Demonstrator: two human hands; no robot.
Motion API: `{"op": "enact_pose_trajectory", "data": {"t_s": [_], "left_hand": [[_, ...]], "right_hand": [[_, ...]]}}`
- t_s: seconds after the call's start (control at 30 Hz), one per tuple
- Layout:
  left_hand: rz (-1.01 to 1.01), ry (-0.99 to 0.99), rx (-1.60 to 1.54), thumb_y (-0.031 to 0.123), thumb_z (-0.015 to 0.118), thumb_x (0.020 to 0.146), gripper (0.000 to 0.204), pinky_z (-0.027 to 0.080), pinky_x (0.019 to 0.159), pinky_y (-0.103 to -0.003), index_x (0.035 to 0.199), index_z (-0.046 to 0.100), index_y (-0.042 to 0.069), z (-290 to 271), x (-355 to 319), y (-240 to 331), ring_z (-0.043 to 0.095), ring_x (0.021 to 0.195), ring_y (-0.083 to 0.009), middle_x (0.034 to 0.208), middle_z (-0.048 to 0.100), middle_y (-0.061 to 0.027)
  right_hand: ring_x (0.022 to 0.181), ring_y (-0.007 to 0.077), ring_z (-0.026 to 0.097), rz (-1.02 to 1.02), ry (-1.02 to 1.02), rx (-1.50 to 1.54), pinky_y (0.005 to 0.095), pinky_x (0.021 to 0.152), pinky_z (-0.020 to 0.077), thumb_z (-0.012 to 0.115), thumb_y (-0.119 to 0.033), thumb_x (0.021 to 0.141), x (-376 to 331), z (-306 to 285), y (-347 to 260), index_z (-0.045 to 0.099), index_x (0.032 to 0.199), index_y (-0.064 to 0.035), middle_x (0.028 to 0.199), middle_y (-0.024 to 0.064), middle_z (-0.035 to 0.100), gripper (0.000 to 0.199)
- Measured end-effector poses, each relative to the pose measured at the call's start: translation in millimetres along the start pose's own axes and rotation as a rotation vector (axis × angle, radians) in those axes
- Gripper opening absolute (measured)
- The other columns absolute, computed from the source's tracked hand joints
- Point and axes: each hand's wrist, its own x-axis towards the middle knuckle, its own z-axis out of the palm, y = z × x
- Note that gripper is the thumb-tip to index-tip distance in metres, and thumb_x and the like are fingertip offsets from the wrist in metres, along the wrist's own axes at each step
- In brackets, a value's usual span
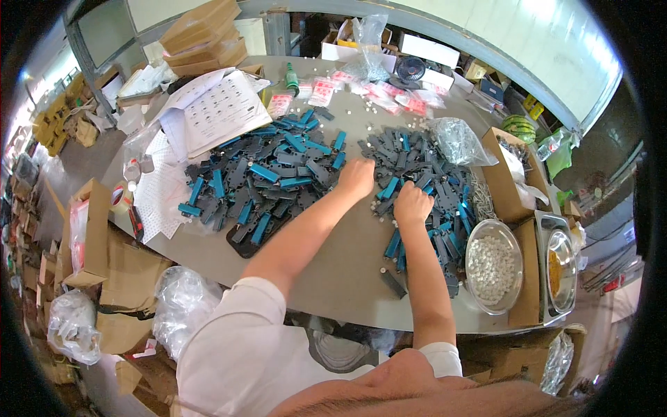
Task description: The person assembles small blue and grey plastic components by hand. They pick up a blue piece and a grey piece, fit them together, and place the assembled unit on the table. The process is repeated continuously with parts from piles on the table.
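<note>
A heap of dark grey and blue oblong plastic pieces (278, 170) covers the left half of the table, and a second heap of such pieces (445, 187) lies on the right. Between the two, near the left edge of the right heap, my left hand (358, 178) is curled closed. My right hand (414, 204) rests against the right heap, fingers bent inward and closed. The backs of both hands hide the fingertips, so what they hold, if anything, does not show. Small white caps lie scattered around the heaps.
A steel bowl of white caps (493, 267) stands at right, beside cardboard boxes (524, 271) and a tray with an orange-filled bowl (561, 271). Clear bags (460, 141), a small fan (410, 68), a green bottle (292, 80) and printed sheets (226, 111) sit farther back.
</note>
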Motion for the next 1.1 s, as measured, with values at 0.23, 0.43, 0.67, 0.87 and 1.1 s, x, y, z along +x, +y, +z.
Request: {"op": "enact_pose_trajectory", "data": {"t_s": [0.23, 0.43, 0.67, 0.87, 1.1], "left_hand": [[-0.014, -0.125, 0.105, 0.009, 0.050, 0.083, 0.020, 0.050, 0.077, -0.045, 0.098, 0.063, 0.006, 31.6, 47.0, -30.5, 0.060, 0.093, -0.0334, 0.099, 0.062, -0.0189], [-0.064, 0.165, -0.276, -0.001, 0.063, 0.072, 0.016, 0.049, 0.068, -0.041, 0.087, 0.058, 0.003, 27.9, 25.8, -40.5, 0.062, 0.079, -0.0333, 0.085, 0.064, -0.0160], [-0.189, 0.043, -1.186, -0.003, 0.059, 0.082, 0.022, 0.050, 0.072, -0.027, 0.103, 0.058, 0.004, -12.3, -41.6, -1.5, 0.058, 0.085, -0.0128, 0.093, 0.061, -0.0041], [-0.182, -0.088, -1.445, 0.005, 0.061, 0.085, 0.022, 0.046, 0.084, -0.029, 0.107, 0.056, 0.001, -13.9, -88.6, 11.5, 0.056, 0.092, -0.0119, 0.105, 0.057, -0.0043], [-0.208, -0.138, -1.902, 0.009, 0.051, 0.092, 0.017, 0.045, 0.084, -0.033, 0.109, 0.048, 0.010, 0.8, -97.5, 15.8, 0.054, 0.097, -0.0161, 0.105, 0.053, -0.0037]], "right_hand": [[0.078, 0.0329, 0.063, 0.052, 0.344, 0.608, 0.0434, 0.068, 0.0501, 0.058, -0.014, 0.079, -25.7, 3.5, 32.0, 0.066, 0.089, -0.0035, 0.088, 0.0153, 0.065, 0.016], [0.078, 0.0196, 0.065, 0.177, 0.060, 1.285, 0.0336, 0.068, 0.0520, 0.054, -0.012, 0.091, -38.5, 10.2, 50.4, 0.060, 0.111, -0.0001, 0.089, 0.0133, 0.064, 0.023], [0.078, 0.0152, 0.063, 0.144, -0.205, 2.119, 0.0268, 0.068, 0.0529, 0.056, -0.008, 0.092, -41.5, 7.3, 45.5, 0.055, 0.106, -0.0014, 0.086, 0.0057, 0.061, 0.016], [0.078, 0.0167, 0.064, 0.306, -0.474, 2.391, 0.0263, 0.068, 0.0541, 0.056, -0.010, 0.091, -47.2, 11.8, 29.4, 0.055, 0.095, -0.0049, 0.086, 0.0066, 0.062, 0.007], [0.076, 0.0162, 0.065, 0.248, -0.839, 2.328, 0.0260, 0.069, 0.0548, 0.056, -0.011, 0.090, -54.1, 29.0, 14.7, 0.056, 0.096, -0.0068, 0.088, 0.0083, 0.066, 0.007]]}}
